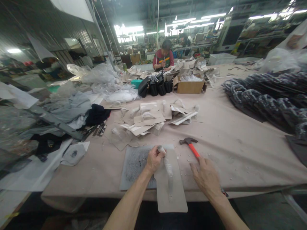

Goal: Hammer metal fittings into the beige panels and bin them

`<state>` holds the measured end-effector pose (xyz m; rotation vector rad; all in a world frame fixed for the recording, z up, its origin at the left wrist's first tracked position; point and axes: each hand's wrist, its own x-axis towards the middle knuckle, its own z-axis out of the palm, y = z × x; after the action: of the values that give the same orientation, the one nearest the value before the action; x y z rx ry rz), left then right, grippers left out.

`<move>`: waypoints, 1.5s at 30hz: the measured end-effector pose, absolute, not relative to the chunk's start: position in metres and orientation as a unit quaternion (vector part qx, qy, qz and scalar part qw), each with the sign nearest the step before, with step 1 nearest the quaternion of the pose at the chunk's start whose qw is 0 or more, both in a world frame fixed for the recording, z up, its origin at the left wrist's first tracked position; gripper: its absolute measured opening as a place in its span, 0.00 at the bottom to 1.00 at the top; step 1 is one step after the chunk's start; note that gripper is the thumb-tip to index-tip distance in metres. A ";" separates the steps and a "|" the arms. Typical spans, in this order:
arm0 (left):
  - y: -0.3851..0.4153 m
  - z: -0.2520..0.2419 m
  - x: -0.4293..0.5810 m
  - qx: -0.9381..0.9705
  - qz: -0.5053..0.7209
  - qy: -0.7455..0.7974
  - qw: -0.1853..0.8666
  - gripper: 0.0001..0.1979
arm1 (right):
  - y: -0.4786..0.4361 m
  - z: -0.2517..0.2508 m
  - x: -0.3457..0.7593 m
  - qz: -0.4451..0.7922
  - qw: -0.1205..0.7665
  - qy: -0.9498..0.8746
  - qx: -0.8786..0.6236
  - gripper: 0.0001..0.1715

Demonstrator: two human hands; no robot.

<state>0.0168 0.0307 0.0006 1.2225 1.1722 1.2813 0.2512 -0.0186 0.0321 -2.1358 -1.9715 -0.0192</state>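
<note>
My left hand [154, 160] pinches the upper end of a plastic-wrapped handle strap [169, 174] on a beige bag panel [171, 198]. The panel lies partly over a worn grey board [134, 166], and its lower end sticks out past the table's front edge. To the right, my right hand [206, 175] is closed around the red handle of a claw hammer [193, 150]. The hammer's dark head rests at or just above the cloth, pointing away from me; I cannot tell if it touches. Small pale bits lie scattered around it.
Beyond the board lies a pile of beige panels with wrapped handles [148, 119]. Black bags [157, 86] and a cardboard box [190, 85] stand farther back. Dark wrapped panels [268, 99] fill the right. Clothes and plastic [72, 105] crowd the left. A person [165, 57] sits opposite.
</note>
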 end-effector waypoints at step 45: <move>0.024 -0.001 0.021 0.672 0.421 0.522 0.314 0.04 | -0.026 0.144 0.249 0.119 0.074 -0.777 -0.614 0.15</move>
<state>0.0206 0.0243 -0.0008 1.7707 1.3761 1.1104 0.2486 -0.0263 0.1439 -1.8425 -2.3324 0.3574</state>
